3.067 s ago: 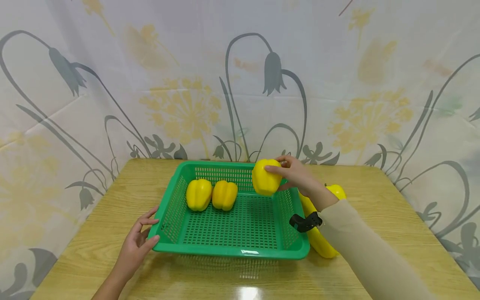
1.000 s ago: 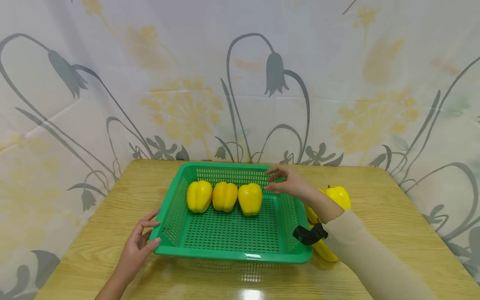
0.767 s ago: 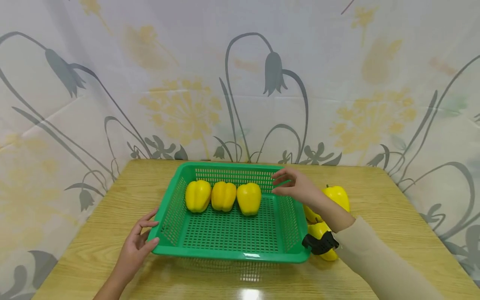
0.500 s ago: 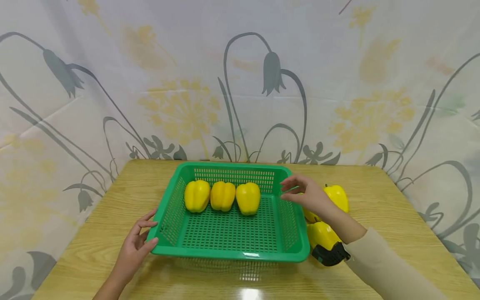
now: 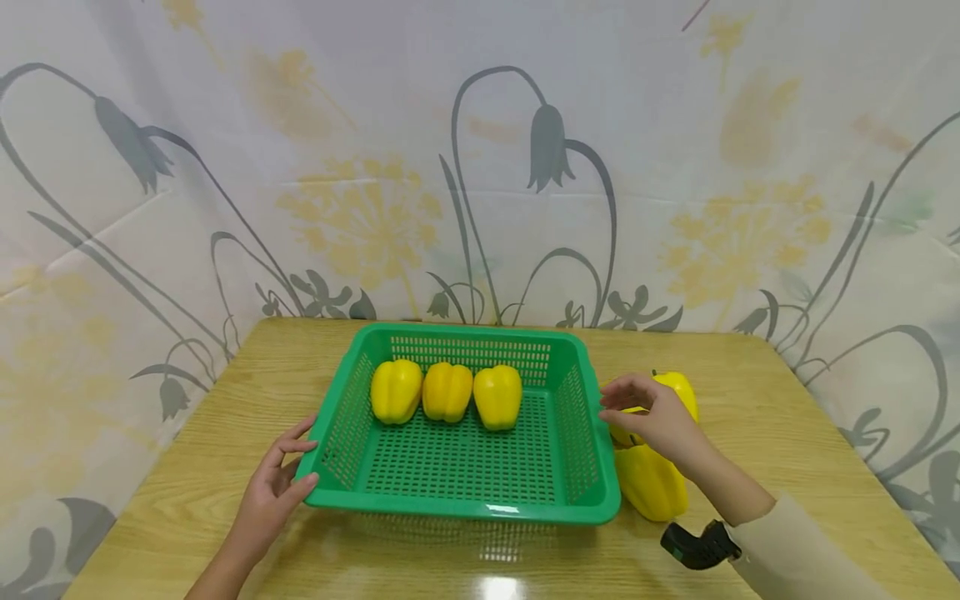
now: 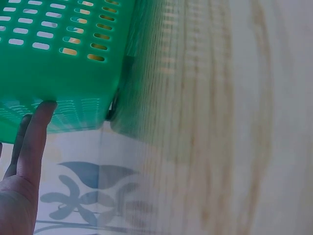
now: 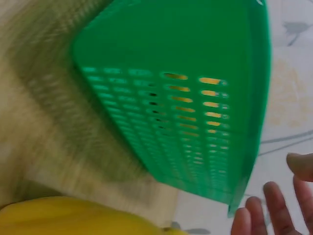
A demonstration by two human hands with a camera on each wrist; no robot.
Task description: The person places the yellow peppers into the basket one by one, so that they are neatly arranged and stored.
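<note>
A green plastic basket stands on the wooden table with a row of three yellow bell peppers along its far side. My left hand touches the basket's left rim near the front corner. In the left wrist view its fingers lie straight along the perforated wall. My right hand is just outside the right rim, fingers loosely bent, holding nothing. Beneath and beside it are more yellow bell peppers: one in front, one farther back, and another partly hidden by the hand.
The wooden table runs back to a flower-printed cloth. A black strap device sits at the right wrist by the sleeve. In the right wrist view a yellow pepper lies close outside the basket wall.
The right hand set a third pepper into the basket and let go of it. It then moved right and toward me, over the rim to the peppers outside. The left hand stayed put.
</note>
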